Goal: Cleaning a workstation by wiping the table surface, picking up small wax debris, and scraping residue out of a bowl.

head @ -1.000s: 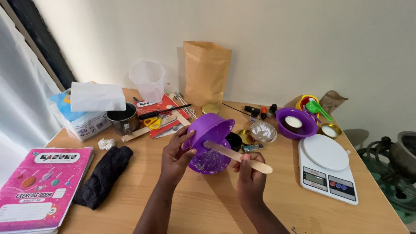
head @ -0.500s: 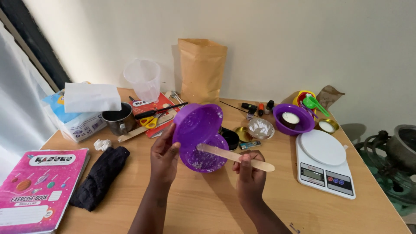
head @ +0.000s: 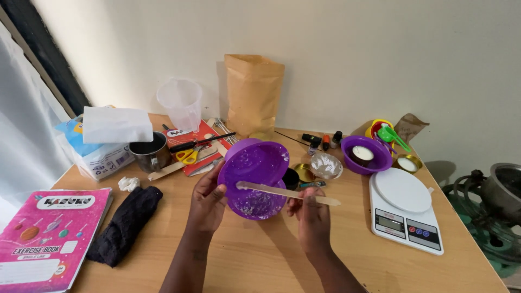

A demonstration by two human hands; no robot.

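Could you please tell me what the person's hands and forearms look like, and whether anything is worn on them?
Both forearms are bare up to the bottom edge of the picture, with no sleeves showing. The left hand and right hand wear no gloves; no rings, watch or bracelets are visible.

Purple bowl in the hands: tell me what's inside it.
The purple bowl, tilted by the left hand, holds clear flakes along its lower wall. The right hand's wooden stick crosses it, hiding some.

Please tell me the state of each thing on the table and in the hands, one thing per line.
Purple bowl: tilted, held by left hand, wet residue inside.
Wooden stick: held by right hand, tip in the bowl.
Paper bag: upright.
Plastic cup: upright, looks empty.
Kitchen scale: nothing on it.
Exercise book: closed.
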